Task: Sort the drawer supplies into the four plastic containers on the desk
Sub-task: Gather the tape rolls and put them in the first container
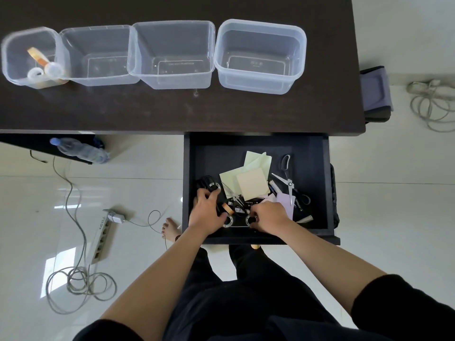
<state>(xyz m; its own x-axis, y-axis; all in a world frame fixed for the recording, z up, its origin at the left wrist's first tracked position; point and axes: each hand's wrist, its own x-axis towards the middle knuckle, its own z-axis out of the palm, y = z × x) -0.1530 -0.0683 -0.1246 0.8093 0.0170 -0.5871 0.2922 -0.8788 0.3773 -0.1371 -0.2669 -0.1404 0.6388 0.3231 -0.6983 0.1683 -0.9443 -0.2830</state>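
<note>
Four clear plastic containers stand in a row on the dark desk [172, 112]. The leftmost container [9, 48] holds a few tape rolls [53, 68]; the second [98, 28], third [172, 23] and fourth [261, 23] hold nothing. Below the desk edge the drawer [325, 180] is pulled out. It holds green and yellow sticky notes [251, 185], grey scissors [286, 173], small scissors [234, 197] and black rolls. My left hand [206, 212] curls over a black roll [214, 186] at the drawer's left. My right hand [270, 216] pinches another black roll [252, 219] near the front.
A water bottle [81, 150] lies under the desk at the left. A power strip [102, 239] and coiled cables [78, 284] lie on the white floor. A dark bag [376, 92] sits by the desk's right end, with another cable [430, 104] beyond it.
</note>
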